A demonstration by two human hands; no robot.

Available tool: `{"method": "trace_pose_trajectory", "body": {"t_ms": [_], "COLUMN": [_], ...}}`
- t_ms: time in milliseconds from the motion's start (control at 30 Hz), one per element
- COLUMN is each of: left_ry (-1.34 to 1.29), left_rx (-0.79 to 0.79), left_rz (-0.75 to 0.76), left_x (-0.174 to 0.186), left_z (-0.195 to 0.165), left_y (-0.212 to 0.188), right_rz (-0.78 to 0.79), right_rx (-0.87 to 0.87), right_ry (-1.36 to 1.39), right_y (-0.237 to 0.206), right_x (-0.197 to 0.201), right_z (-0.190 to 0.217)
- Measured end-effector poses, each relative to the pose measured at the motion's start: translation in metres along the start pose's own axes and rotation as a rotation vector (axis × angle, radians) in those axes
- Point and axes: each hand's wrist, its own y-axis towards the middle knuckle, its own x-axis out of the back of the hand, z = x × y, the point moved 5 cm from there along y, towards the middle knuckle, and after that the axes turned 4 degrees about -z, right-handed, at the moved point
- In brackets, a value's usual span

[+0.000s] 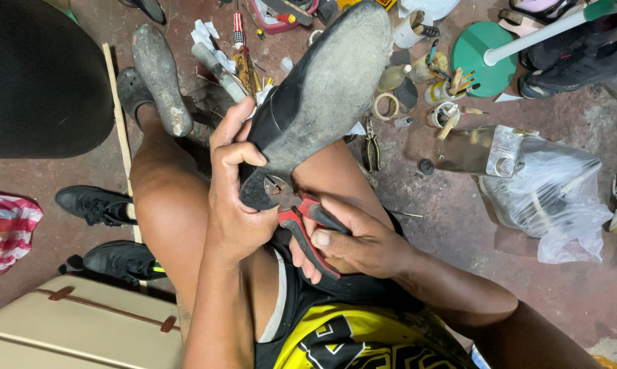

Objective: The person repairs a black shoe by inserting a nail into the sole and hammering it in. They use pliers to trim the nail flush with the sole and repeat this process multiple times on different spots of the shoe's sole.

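Left hand [236,205] gripping black shoe [315,102], right hand [353,239] around red-handled pliers [298,212]; brushes in cup [445,89] nearby.

Worn reddish concrete floor [595,301] carries clutter. Roll of beige tape [386,106] sits top centre w/ dark pliers [370,147] below; crumpled clear plastic bag [551,198] right, black lace-up shoes [96,203] left.

A pair of black shoes [110,232] is seen at nine o'clock, a cream case [76,328] at seven, a clear plastic bag [554,198] at three, a roll of tape [386,106] near one, and a green round base [485,58] toward two.
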Motion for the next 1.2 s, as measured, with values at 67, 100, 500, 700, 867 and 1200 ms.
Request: {"method": "trace_pose_trajectory", "body": {"t_ms": [67, 100, 500, 700, 867, 1200], "left_ry": [-0.003, -0.004, -0.009, -0.019, -0.015, -0.043], "left_rx": [0.008, 0.022, -0.014, 0.001, -0.004, -0.007], "left_rz": [-0.005, -0.005, 0.006, 0.012, 0.014, 0.002], "left_x": [0.002, 0.003, 0.003, -0.003, -0.003, 0.008], "left_z": [0.0, 0.0, -0.001, -0.003, -0.004, 0.0], "left_y": [0.0, -0.001, 0.0, 0.004, 0.005, -0.004], "right_rz": [-0.063, -0.077, 0.06, 0.052, 0.053, 0.033], "right_rx": [0.002, -0.023, -0.057, -0.059, -0.047, -0.053], "right_ry": [-0.02, -0.032, -0.068, -0.052, -0.062, -0.096], "right_y": [0.001, 0.002, 0.006, 0.007, 0.006, 0.011], "right_x": [-0.002, -0.003, -0.007, -0.003, -0.004, -0.013], "right_z": [0.001, 0.0, 0.001, 0.006, 0.008, -0.004]}}
